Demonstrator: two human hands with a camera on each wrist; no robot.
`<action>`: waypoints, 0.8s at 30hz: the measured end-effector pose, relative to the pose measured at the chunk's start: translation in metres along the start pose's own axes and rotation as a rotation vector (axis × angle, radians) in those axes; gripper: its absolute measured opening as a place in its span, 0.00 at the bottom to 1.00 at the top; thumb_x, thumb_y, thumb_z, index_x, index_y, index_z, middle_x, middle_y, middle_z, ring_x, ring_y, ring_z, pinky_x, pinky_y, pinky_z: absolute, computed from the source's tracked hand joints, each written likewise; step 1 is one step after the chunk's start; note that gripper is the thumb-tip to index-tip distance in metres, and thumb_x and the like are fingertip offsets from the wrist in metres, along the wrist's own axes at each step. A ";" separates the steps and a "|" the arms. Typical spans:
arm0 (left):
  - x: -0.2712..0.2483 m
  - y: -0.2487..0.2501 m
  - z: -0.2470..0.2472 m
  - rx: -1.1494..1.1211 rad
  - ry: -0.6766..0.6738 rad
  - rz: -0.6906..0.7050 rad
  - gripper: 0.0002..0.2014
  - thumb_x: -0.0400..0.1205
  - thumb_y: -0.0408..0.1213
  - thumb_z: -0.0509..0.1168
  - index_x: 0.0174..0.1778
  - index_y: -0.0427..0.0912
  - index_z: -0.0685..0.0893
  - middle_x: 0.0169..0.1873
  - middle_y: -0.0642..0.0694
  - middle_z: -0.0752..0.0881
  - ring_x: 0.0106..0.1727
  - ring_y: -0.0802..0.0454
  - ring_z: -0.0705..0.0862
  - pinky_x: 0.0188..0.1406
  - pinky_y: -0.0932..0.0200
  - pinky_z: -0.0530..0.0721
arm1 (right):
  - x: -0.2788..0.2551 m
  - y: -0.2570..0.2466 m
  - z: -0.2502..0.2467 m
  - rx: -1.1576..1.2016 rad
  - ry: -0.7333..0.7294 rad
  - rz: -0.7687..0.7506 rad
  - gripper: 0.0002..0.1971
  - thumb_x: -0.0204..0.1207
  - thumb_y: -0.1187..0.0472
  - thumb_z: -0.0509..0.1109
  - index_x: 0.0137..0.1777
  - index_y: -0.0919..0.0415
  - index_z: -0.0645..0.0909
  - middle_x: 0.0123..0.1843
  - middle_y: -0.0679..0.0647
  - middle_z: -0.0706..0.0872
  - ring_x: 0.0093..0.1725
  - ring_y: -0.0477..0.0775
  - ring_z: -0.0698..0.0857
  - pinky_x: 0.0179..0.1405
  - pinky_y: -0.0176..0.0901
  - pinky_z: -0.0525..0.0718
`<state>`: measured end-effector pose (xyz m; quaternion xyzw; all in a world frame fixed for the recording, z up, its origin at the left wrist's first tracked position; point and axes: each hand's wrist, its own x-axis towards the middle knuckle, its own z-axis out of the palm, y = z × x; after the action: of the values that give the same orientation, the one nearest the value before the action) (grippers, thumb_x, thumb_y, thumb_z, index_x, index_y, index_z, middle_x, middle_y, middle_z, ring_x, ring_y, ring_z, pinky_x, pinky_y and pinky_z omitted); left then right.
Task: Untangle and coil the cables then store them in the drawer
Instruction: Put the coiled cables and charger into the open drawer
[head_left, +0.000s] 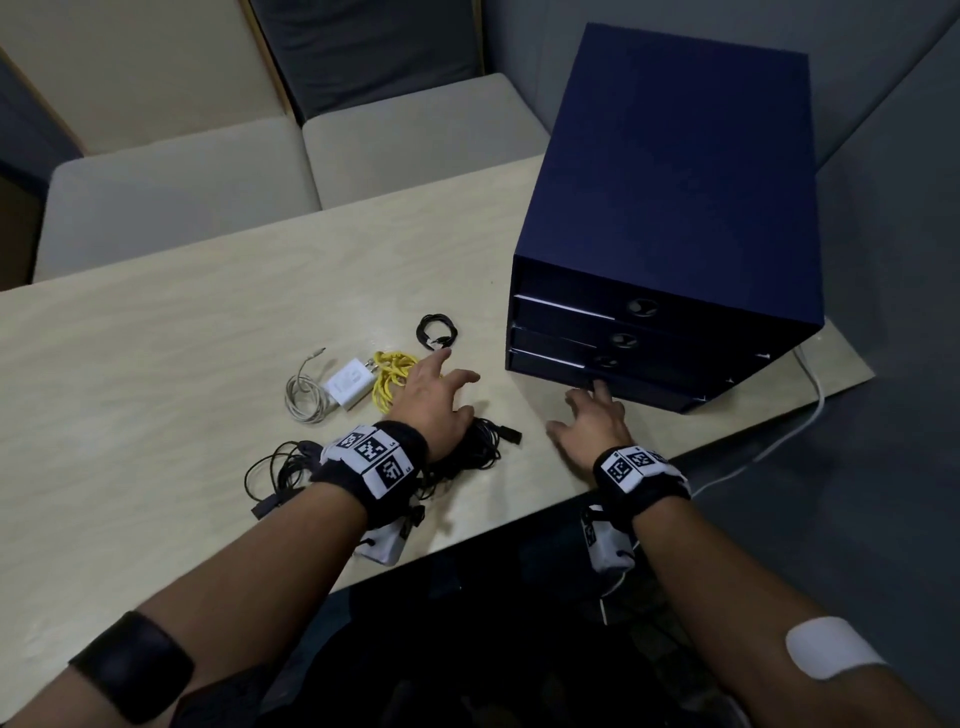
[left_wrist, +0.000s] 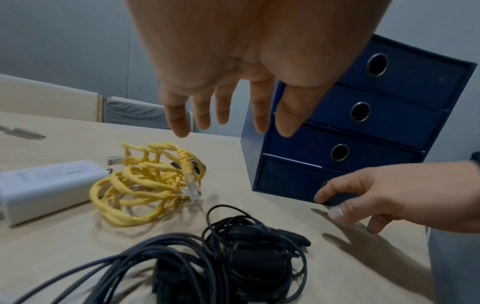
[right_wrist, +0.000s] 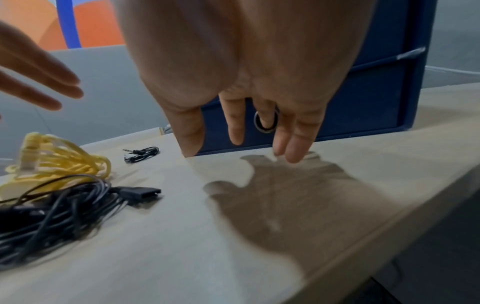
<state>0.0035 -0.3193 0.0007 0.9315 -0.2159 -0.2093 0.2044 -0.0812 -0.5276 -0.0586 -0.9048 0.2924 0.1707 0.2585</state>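
The cables are not in any hand now: the left hand (head_left: 434, 397) hangs with fingers spread and straight over them, holding nothing, most likely ready to take one. The right hand (head_left: 592, 423) is at the lowest drawer (left_wrist: 291, 178) of the dark blue cardboard drawer box (head_left: 670, 208), its landmark here; one finger seems hooked into the round metal finger hole (right_wrist: 265, 121) while the other fingers stay loose, probably to pull the drawer open so there is a place for storing. Just left of the box front lies a small black coiled cable (head_left: 436, 331). Further left are a tangled yellow network cable (left_wrist: 145, 183), a white charger block (head_left: 349, 383) and a thin white cable (head_left: 306, 395). The big tangled black cable bundle (left_wrist: 221, 259) lies nearer the front edge of the pale wooden table (head_left: 156, 338), left of the box, partly under the left wrist. The coiling seems mostly not yet done.
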 end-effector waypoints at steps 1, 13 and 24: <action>-0.001 0.000 0.001 0.006 -0.003 -0.008 0.23 0.79 0.41 0.66 0.72 0.54 0.75 0.81 0.44 0.58 0.82 0.44 0.56 0.77 0.33 0.59 | 0.001 0.001 -0.001 -0.020 -0.039 -0.004 0.29 0.77 0.47 0.68 0.77 0.52 0.69 0.86 0.52 0.50 0.79 0.63 0.59 0.74 0.55 0.69; -0.012 -0.006 0.013 0.101 -0.149 0.003 0.22 0.80 0.44 0.64 0.72 0.53 0.76 0.76 0.44 0.68 0.77 0.43 0.65 0.75 0.43 0.67 | -0.028 0.008 0.010 -0.139 -0.059 -0.031 0.31 0.75 0.48 0.69 0.77 0.55 0.66 0.83 0.54 0.58 0.73 0.64 0.69 0.68 0.54 0.75; -0.037 -0.035 0.010 0.114 -0.256 0.077 0.22 0.79 0.43 0.65 0.71 0.50 0.77 0.72 0.45 0.72 0.72 0.43 0.71 0.71 0.45 0.73 | -0.085 0.008 0.044 -0.083 -0.012 0.022 0.30 0.75 0.48 0.70 0.74 0.57 0.69 0.82 0.54 0.62 0.74 0.62 0.70 0.70 0.53 0.72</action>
<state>-0.0208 -0.2752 -0.0132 0.8985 -0.2873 -0.3056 0.1297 -0.1587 -0.4703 -0.0579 -0.9102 0.2936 0.1911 0.2208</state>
